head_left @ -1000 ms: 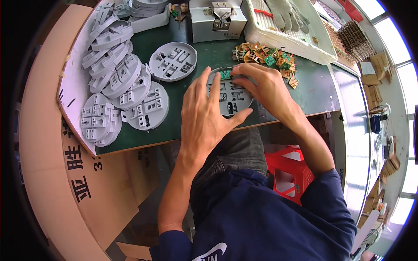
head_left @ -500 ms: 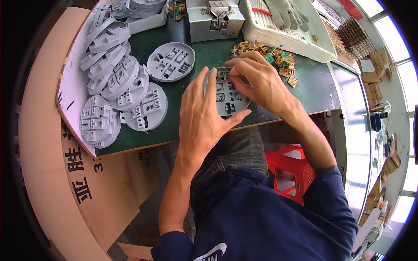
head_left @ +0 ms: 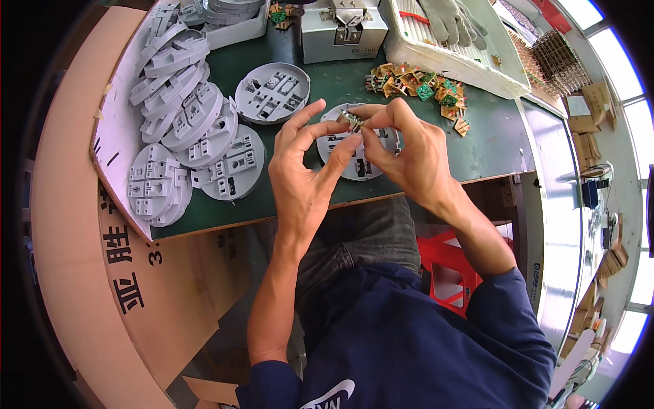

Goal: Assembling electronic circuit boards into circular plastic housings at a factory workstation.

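Observation:
My right hand [head_left: 417, 146] pinches a small circuit board [head_left: 353, 121] with tiny metal parts between thumb and fingers. The thumb and index finger of my left hand [head_left: 303, 153] close on the board's left side, while its other fingers are loosely bent. Both hands hold the board just above a round grey plastic base [head_left: 330, 146]. This base lies on the bench near its front edge, and its moulded slots are partly hidden by my fingers. A second round grey base [head_left: 272, 93] lies flat behind my left hand.
Many grey bases [head_left: 194, 123] are stacked along the left side of the green bench [head_left: 487, 146]. Small circuit boards [head_left: 424, 91] lie heaped behind my right hand. A metal-topped box [head_left: 344, 41] and a white foam tray [head_left: 463, 65] with gloves [head_left: 453, 24] stand at the back.
Both hands have lifted off the inside of the round base. The small circuit board now shows between my fingertips above it. The view has shifted slightly.

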Demonstrator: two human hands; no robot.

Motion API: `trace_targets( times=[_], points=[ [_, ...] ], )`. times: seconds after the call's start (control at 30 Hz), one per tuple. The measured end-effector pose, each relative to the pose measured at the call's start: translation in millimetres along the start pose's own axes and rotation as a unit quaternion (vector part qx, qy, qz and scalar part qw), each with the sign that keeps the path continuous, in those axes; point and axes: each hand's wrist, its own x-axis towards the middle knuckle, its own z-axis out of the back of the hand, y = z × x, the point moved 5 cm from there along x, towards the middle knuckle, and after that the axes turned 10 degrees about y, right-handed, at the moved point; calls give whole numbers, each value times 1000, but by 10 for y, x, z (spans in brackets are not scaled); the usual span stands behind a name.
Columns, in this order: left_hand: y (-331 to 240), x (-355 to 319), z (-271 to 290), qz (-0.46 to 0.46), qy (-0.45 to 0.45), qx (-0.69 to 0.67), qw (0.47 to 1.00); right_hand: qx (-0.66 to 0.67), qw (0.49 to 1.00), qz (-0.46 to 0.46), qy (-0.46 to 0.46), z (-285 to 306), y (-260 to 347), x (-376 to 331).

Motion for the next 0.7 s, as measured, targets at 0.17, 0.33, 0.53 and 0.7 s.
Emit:
trace_targets(
  times=[0.17,0.33,0.53,0.7],
  points=[
    [14,-15,16,22,-11,-48,999,144,988,-52,35,-48,-85,-22],
    [9,-44,44,24,-33,-24,999,313,926,-156,144,-87,-141,15],
    [7,-67,42,9,-51,-36,998,337,919,-157,130,-100,-141,4],
    [42,-71,44,7,-40,-27,999,336,916,-166,144,-110,-157,16]
  ],
)
